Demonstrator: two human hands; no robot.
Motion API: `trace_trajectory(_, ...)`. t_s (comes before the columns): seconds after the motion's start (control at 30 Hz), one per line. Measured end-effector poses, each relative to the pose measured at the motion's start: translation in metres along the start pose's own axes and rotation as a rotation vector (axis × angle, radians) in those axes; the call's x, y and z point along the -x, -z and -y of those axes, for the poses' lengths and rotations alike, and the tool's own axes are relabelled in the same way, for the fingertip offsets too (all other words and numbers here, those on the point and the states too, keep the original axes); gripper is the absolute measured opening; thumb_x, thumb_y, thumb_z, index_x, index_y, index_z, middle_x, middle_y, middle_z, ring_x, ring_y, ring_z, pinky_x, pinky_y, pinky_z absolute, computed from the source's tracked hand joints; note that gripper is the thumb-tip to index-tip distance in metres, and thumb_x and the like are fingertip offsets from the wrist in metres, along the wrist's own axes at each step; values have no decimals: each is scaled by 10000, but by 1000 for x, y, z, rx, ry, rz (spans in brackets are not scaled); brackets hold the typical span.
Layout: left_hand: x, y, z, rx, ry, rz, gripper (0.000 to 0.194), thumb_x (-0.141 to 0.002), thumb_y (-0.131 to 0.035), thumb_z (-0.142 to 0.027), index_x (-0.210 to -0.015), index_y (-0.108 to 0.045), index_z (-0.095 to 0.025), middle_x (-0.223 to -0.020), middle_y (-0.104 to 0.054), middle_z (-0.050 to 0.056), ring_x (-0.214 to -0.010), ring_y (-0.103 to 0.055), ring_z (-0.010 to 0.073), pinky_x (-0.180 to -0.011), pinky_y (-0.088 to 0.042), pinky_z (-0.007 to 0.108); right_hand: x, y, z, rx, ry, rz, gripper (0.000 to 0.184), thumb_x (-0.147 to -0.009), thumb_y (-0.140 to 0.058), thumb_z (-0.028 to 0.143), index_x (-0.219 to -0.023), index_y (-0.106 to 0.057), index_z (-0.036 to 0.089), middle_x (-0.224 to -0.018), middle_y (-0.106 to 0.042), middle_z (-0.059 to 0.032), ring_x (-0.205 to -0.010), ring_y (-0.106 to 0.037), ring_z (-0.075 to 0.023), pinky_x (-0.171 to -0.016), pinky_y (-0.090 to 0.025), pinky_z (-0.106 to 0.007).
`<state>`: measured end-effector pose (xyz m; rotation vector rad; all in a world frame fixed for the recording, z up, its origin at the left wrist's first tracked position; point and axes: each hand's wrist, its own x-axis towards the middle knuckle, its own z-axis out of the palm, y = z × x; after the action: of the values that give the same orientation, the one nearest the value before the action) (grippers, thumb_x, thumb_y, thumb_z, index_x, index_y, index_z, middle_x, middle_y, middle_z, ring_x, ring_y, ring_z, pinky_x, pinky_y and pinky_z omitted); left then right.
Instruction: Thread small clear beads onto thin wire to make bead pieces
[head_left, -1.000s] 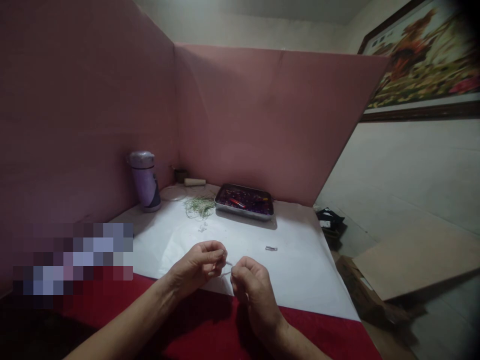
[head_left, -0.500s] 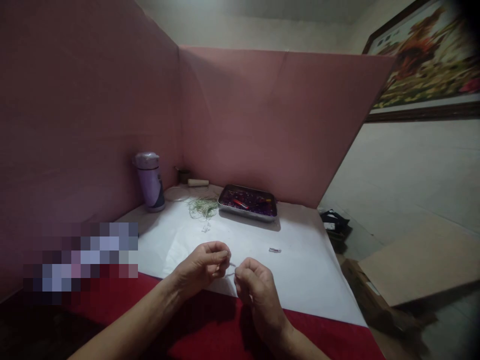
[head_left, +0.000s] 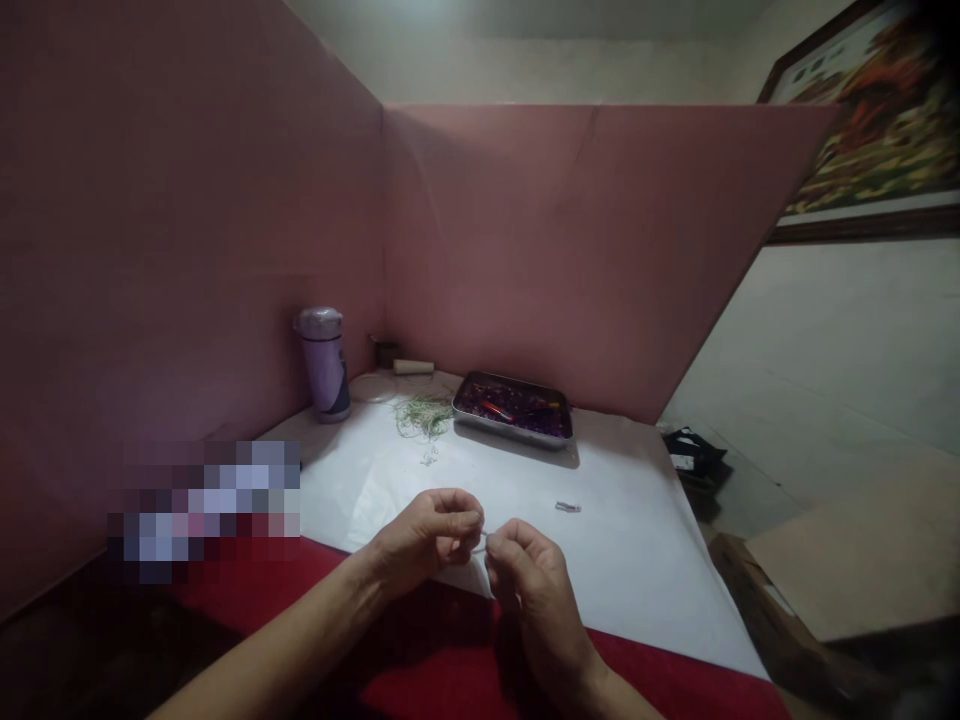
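My left hand point(head_left: 439, 530) is closed in a pinch over the near part of the white sheet. Close beside it, my right hand point(head_left: 529, 570) pinches too, thumb against bent forefinger. Between the fingertips runs a short, thin pale cord point(head_left: 484, 548), held from both sides; most of it is hidden by the fingers, and its exact kind is too small to tell. Beyond the right hand lies a small metal clip-like tool point(head_left: 568, 507). A few tiny clear pieces point(head_left: 429, 456) lie farther off, near a loose tangle of green thread point(head_left: 424, 415).
A metal tray point(head_left: 517, 436) with dark purple contents stands at the back. Left of it are a purple bottle point(head_left: 326, 375), a pale wooden roller point(head_left: 414, 368) and a small dark cup point(head_left: 387, 353). Pink panels point(head_left: 525, 240) border the table, and a cardboard box point(head_left: 862, 560) is at right.
The whole scene has shifted slightly right as my head turned. My hands are a little closer together, and less cord shows between them.
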<state>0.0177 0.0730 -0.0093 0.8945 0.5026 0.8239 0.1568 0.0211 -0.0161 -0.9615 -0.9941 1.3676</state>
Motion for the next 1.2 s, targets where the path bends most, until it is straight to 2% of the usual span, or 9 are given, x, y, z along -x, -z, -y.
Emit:
trace_trajectory(0.17,-1,1,1,-6,13,-8,105,-667,-687,-177,-712,-621,-109,-593,-508,6,-514,-418,64,-510,-261,212,-1,0,-1,26,-13,-6,285,-726,-617,372,-612,-458,164,-463,-416,64,-411,-288,-53,-401,-236,-193)
trace_trajectory(0.6,-3,4,4,-61,20,-7,119,-697,-670,-204,-750,-619,-110,-613,-544,26,-512,-463,78,-516,-288,220,-3,-1,-2,-32,-12,-5,292,-745,-622,390,-651,-471,158,-486,-440,61,-409,-288,-43,-397,-216,-188)
trace_trajectory(0.97,-4,3,5,-111,-4,-33,143,-668,-697,-215,-716,-622,-102,-529,-508,0,-455,-377,50,-468,-242,191,-4,-1,0,-14,-3,18,295,-757,-613,409,-674,-495,152,-501,-473,54,-392,-299,-39,-397,-212,-195)
trace_trajectory(1.2,-2,0,3,-58,-1,-12,138,-682,-689,-220,-706,-609,-111,-581,-535,20,-512,-457,83,-514,-288,214,-3,-2,0,-65,-24,4,298,-740,-627,406,-659,-486,156,-500,-464,58,-398,-303,-41,-400,-218,-193)
